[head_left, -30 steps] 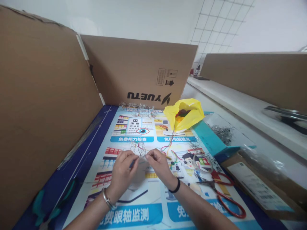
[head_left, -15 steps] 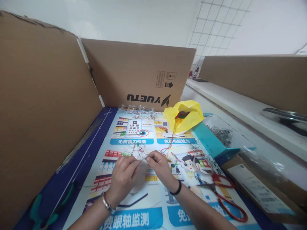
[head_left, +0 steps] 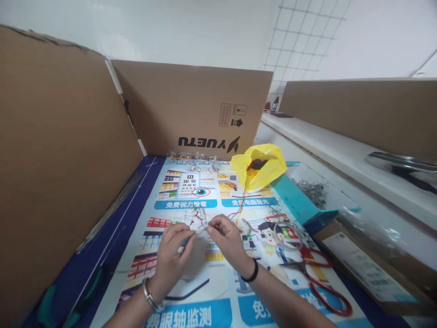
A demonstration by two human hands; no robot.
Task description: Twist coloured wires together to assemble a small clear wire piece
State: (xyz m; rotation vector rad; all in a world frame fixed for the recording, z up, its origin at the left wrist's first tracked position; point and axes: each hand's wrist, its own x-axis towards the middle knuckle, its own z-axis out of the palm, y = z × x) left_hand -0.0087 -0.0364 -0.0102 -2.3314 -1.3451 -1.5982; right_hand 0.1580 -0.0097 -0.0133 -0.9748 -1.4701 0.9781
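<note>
Above the printed mat (head_left: pixel 218 269), my two hands pinch a thin wire piece (head_left: pixel 200 217). It is a tangle of fine silvery wire with bits of red and green on it, rising past my fingertips. My left hand (head_left: pixel 174 248), a metal bangle at its wrist, has thumb and forefinger closed at the lower left of the wire. A short gap away, my right hand (head_left: pixel 227 237), with a black band on the wrist, pinches the wire's right side. Coloured threads (head_left: pixel 243 207) run from a yellow bag (head_left: pixel 262 177) down toward my right hand.
Red-handled scissors (head_left: pixel 312 273) and a roll of clear tape (head_left: pixel 287 235) lie at right, beside a teal box (head_left: pixel 300 196) and a labelled cardboard box (head_left: pixel 372 269). Green-handled pliers (head_left: pixel 82 296) are at lower left. Wire pieces (head_left: pixel 194 157) line the back cardboard wall (head_left: pixel 191 100).
My left thumb and forefinger have shifted slightly and their tips now show more plainly. The wire between my hands stands out more. The whole view has shifted a little.
</note>
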